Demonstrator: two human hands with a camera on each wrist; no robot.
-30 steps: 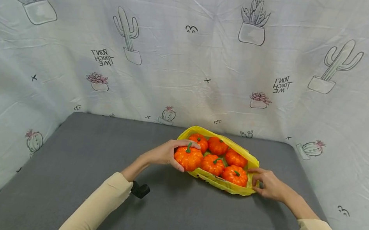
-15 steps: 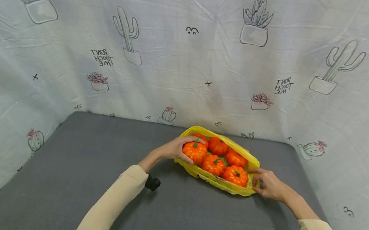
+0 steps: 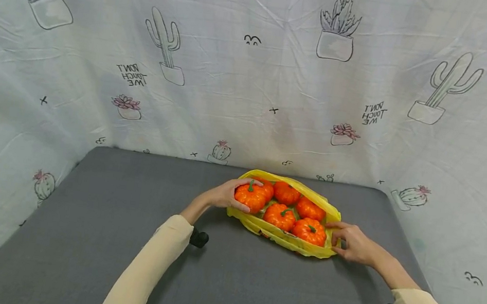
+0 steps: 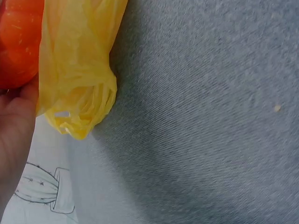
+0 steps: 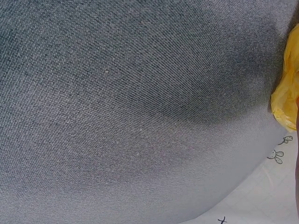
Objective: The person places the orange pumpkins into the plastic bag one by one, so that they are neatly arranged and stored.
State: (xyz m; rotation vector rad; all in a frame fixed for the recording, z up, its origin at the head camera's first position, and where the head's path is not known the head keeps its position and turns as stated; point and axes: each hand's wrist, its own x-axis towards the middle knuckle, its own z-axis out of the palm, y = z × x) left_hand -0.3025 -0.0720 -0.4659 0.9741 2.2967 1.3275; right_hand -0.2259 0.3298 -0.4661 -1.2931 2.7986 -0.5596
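Note:
A yellow plastic bag (image 3: 289, 241) lies on its side at the back of the table, its mouth spread wide around several orange pumpkins (image 3: 280, 216) with green stems. My left hand (image 3: 222, 195) grips one small pumpkin (image 3: 250, 198) at the bag's left end, thumb in front and fingers behind. In the left wrist view this pumpkin (image 4: 18, 42) sits inside the bag's wall (image 4: 77, 56), and the bag's handle end hangs crumpled. At the right end, my right hand (image 3: 355, 244) pinches the bag's rim. The right wrist view catches only a strip of the bag (image 5: 286, 100).
The grey cloth-covered table (image 3: 278, 302) stretches in front and to the left of the bag. A white curtain (image 3: 214, 91) printed with cacti and potted plants hangs behind it and along both sides.
My left hand has carried its pumpkin back from the bag's front left edge into the bag's left end, then slightly left. The right hand stays at the bag's rim.

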